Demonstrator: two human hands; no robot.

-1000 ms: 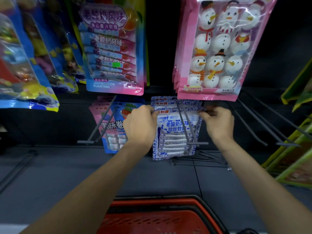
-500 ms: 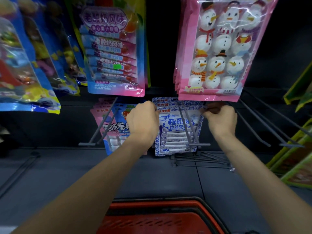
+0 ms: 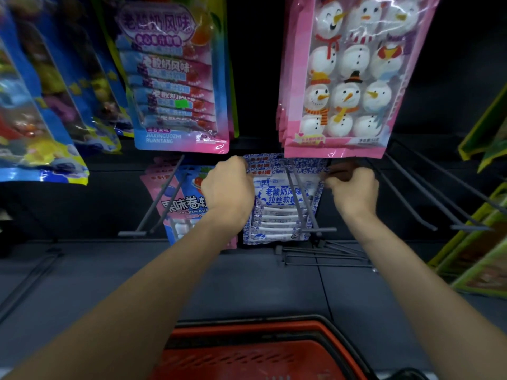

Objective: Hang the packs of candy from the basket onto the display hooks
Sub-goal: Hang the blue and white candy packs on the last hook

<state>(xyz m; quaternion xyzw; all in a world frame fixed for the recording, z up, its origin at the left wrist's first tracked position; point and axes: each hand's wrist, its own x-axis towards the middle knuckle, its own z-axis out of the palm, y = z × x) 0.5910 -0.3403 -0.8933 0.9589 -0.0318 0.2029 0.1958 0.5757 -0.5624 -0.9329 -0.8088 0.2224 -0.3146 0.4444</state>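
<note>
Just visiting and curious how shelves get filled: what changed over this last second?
Both hands slid the blue-and-white candy pack a little farther back along its hook. The left hand and right hand still grip its top corners; nothing was let go. The snowman pack above and the red basket below stayed put.

Blue-and-white pack (image 3: pixel 277 204), centre of the lower row: the white panel reads 老酸奶风味 over 拉丝软糖. The last character is partly crossed by a hook wire (image 3: pixel 303 200) and is probably 糖.

Pink-and-blue pack (image 3: pixel 175 78), upper row: the purple heading reads 老酸奶风味, and the bottom edge reads JIAXINGUOZHI RUANTANG.

Blue pack (image 3: pixel 186 207), lower left: white lettering 果味卷软, with the rest covered.

Snowman pack (image 3: pixel 348 78), upper right: the print along the bottom edge is too small to read.
</note>
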